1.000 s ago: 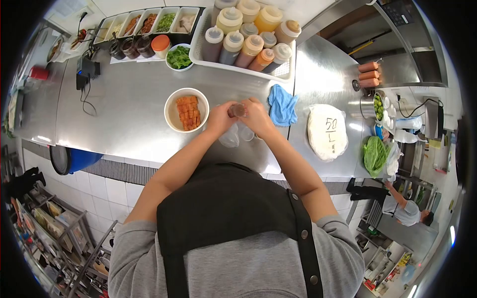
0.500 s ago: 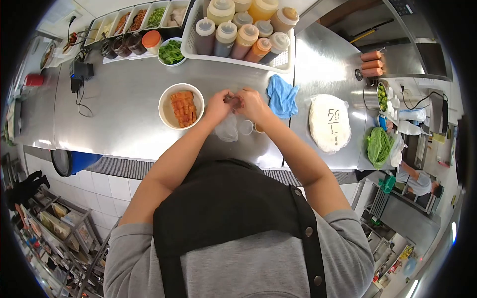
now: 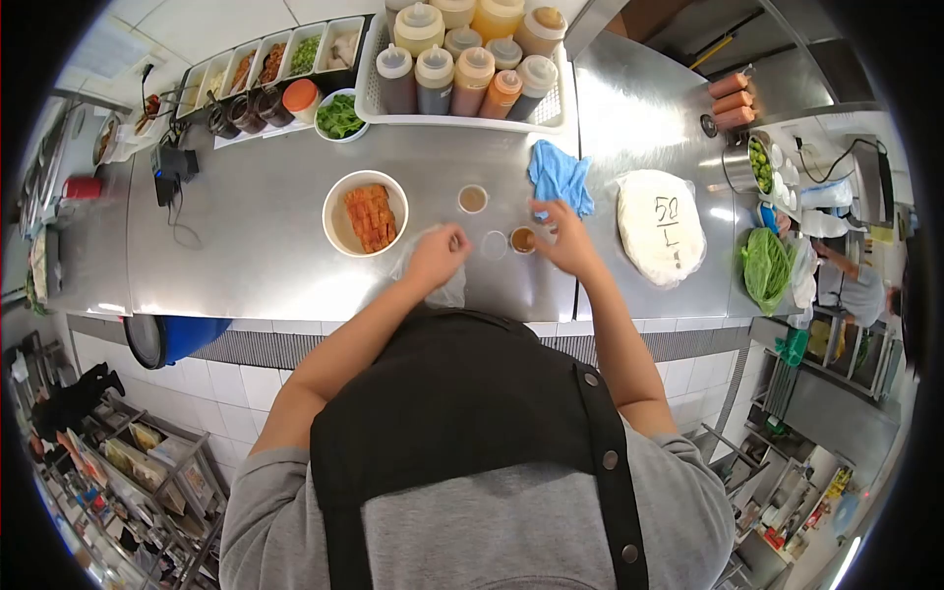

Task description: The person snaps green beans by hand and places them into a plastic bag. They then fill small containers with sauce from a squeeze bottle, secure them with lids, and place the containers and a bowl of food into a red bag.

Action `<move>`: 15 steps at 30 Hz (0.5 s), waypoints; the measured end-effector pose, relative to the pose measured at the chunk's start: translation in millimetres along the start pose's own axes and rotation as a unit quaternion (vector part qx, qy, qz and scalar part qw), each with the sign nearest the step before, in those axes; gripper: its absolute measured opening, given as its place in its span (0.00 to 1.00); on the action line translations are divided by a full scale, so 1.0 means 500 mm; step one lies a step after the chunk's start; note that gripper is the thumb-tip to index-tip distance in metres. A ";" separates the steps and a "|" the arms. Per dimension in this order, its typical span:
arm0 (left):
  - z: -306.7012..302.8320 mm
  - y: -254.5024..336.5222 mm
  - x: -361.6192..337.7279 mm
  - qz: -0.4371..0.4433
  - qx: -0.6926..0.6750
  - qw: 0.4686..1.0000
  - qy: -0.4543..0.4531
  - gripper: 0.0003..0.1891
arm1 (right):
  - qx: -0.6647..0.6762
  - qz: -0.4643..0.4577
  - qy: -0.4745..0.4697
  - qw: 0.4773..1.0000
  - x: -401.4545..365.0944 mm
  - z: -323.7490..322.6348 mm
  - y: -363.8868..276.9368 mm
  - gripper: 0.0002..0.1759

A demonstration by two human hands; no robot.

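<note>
My left hand [image 3: 438, 260] is closed, its fingertips pinched together above a crumpled clear plastic bag [image 3: 452, 294]. Whatever it may hold is hidden. My right hand [image 3: 566, 242], fingers spread, is beside a small cup of brown sauce [image 3: 521, 240]. Left of that cup lies a clear round lid [image 3: 494, 245]. A second small cup, with pale brown contents [image 3: 473, 200], stands farther back between my hands. To the left is a white bowl [image 3: 332, 234] with strips of browned, glazed food [image 3: 371, 218] in it. A blue cloth [image 3: 560, 178] lies just beyond my right fingertips.
A white basket of squeeze bottles [image 3: 462, 122] stands at the back, beside a bowl of green leaves [image 3: 339, 116] and jars. On the right are a bagged white item marked 50 [image 3: 661, 228] and bagged greens [image 3: 769, 267]. A co-worker [image 3: 863, 295] is at far right.
My hands have come apart, the left moving down-left, the right moving right toward the sauce cup. The pale brown cup now shows on the counter where my hands were.
</note>
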State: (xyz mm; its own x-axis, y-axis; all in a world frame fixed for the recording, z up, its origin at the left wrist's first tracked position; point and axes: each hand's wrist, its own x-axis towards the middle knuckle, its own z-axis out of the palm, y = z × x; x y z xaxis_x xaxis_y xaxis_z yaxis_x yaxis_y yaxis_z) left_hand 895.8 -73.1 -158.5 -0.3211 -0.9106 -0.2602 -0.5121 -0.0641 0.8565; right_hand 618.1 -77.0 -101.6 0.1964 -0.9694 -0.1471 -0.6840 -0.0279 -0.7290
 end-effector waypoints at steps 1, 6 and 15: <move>0.001 0.011 -0.017 0.014 0.020 0.998 -0.063 0.14 | -0.001 -0.018 0.022 1.000 -0.028 0.011 -0.006 0.42; 0.052 0.061 -0.023 0.134 0.018 0.991 0.018 0.18 | 0.047 -0.006 0.111 0.993 -0.078 0.089 -0.013 0.47; 0.083 0.071 0.031 0.152 0.149 0.977 0.016 0.24 | 0.091 0.017 0.090 0.992 -0.065 0.097 -0.052 0.38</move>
State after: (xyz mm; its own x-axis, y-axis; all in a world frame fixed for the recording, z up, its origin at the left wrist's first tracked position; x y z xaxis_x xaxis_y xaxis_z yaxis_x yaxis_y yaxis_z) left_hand 839.7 -72.9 -150.6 -0.4720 -0.8816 0.0047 -0.6072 0.3289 0.7233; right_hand 663.5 -33.2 -110.1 0.0361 -0.9973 -0.0640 -0.5473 0.0339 -0.8362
